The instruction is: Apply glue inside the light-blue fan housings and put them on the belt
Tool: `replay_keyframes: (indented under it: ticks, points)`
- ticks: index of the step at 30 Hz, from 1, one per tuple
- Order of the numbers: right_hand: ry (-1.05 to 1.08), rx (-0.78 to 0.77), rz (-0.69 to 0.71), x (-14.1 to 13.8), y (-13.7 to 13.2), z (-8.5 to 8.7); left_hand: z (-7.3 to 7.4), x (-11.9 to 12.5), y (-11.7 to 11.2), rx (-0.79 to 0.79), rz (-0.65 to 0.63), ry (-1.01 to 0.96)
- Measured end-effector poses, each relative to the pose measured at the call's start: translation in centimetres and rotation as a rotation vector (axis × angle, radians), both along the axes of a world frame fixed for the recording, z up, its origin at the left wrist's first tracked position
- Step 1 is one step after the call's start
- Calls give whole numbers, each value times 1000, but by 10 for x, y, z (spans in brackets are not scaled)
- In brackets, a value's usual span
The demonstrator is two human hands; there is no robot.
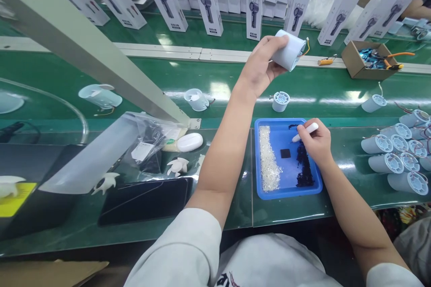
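Note:
My left hand (261, 65) is closed around a pale blue cylindrical motor housing (289, 50), raised above the green conveyor, with short coloured wires at its right end. In my right hand (316, 141) is a white pen-shaped tool (306, 132), pinched with its tip pointing down and left over the blue tray (286, 195). Clear white bits (268, 161) form a strip along the tray's left side. Small black pieces (304, 170) lie heaped on its right, partly hidden by my right hand. Between them sits a dark square (285, 153).
A similar housing (280, 101) stands on the conveyor beyond the tray. Several more housings (392, 163) crowd the bench at right. A slanting metal post (101, 45) crosses the left side. Printed boxes (254, 9) line the back, near a carton of tools (365, 65).

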State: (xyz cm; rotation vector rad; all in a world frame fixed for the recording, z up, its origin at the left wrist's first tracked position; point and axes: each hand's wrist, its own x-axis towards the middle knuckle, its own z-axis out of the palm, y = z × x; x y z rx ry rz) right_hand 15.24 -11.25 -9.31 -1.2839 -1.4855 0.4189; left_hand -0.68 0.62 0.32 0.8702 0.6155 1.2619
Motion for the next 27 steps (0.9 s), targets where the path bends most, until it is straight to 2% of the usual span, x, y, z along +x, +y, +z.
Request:
replay_keyframes:
  ticks: [3,8,11,14,20,27]
  points:
    - [-9,5,5,0,0,0,1,0,-1,-4,-9,5]
    - [-115,9,96,2,0,1,3,1,-3,19,-15,15]
    - [-109,75,9,7,1,2,4,2,-3,-23,-16,-21]
    - [-83,75,-49,12,2,2,6,1,-3,-94,-24,-79]
    - [-82,-6,-43,14,3,3,8,1,-3,-224,-30,-198]
    - [-61,-36,-58,13,4,0,7,0,-3,-218,-7,-132]
